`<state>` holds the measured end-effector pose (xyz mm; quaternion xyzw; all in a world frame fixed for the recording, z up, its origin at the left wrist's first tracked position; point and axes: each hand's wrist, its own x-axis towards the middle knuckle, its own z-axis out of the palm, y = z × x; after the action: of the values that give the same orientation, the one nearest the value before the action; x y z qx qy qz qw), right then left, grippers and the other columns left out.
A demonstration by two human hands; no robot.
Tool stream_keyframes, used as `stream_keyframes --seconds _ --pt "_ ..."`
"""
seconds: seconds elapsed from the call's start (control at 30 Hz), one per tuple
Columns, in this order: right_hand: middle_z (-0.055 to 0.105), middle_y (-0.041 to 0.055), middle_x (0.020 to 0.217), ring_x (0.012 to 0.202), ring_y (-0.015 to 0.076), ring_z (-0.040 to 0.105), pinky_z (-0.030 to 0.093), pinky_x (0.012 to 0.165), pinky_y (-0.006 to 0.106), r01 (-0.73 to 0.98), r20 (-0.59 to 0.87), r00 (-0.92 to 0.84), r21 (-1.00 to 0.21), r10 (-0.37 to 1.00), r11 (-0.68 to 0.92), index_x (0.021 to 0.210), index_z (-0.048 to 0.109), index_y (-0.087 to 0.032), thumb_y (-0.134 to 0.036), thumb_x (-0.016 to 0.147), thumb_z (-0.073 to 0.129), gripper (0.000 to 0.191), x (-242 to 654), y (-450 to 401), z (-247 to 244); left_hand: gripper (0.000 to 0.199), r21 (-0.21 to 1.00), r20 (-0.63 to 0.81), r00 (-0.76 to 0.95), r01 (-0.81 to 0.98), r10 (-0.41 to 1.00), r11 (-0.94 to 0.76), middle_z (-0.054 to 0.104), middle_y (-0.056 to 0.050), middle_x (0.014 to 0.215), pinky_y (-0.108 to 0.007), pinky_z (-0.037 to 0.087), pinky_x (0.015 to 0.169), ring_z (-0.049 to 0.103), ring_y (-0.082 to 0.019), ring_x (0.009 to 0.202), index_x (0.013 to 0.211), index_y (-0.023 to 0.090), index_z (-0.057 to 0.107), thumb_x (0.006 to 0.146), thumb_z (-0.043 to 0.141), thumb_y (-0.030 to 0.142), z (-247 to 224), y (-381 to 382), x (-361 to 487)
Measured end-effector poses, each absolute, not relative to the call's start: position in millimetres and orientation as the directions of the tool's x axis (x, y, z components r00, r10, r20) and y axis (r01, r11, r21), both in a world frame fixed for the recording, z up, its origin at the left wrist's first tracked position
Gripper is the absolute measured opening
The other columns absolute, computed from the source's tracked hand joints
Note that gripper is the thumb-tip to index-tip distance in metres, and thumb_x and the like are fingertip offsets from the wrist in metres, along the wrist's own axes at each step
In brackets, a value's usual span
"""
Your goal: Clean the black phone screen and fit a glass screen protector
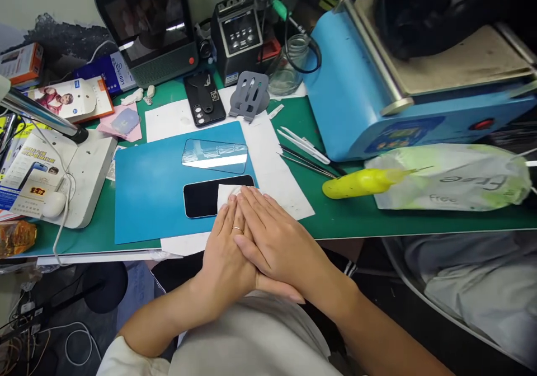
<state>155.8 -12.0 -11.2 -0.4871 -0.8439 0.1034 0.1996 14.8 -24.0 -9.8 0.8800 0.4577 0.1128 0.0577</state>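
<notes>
A smartphone (201,198) with a black screen lies face up on a blue mat (146,191). Its right end is covered by a folded white wipe (225,192) and by my fingers. My left hand (230,253), a ring on one finger, lies flat with its fingertips on the wipe. Across it rests my right hand (277,233), fingers straight and overlapping the left ones. Neither hand grasps anything that I can see. Just beyond the phone, a clear glass screen protector (216,155) with a dark border lies on the mat.
Behind the mat are a dark phone case (204,99) and a grey phone stand (249,93). Tweezers (308,164), a yellow bottle (361,183) with a needle tip and a blue machine (356,85) occupy the right. At left stands a white lamp base (90,180).
</notes>
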Motion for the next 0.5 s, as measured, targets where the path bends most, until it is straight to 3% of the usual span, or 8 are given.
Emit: stream_keyframes --seconds 0.27,0.5 --pt "0.046 0.0311 0.156 0.148 0.0377 0.044 0.039 0.122 0.055 0.813 0.154 -0.455 -0.330 0.877 0.480 0.149 0.047 0.008 -0.042 0.106 0.035 0.068 151.0 19.5 -7.0 0.135 0.228 0.102 0.578 0.779 0.810 -0.584 0.035 -0.024 0.165 -0.046 0.026 0.128 0.032 -0.036 0.156 0.159 0.001 0.034 0.069 0.029 0.102 -9.7 7.6 6.4" --pt "0.047 0.0303 0.156 0.150 0.0373 0.042 0.036 0.125 0.051 0.779 0.143 -0.535 -0.298 0.833 0.552 0.149 0.047 0.009 -0.047 0.107 0.033 0.072 93.7 29.6 -2.0 0.125 0.218 0.116 0.527 0.813 0.842 -0.539 0.037 -0.024 0.164 -0.050 0.027 0.128 0.033 -0.036 0.156 0.158 0.001 0.035 0.079 0.029 0.098 -8.8 6.9 -53.7"
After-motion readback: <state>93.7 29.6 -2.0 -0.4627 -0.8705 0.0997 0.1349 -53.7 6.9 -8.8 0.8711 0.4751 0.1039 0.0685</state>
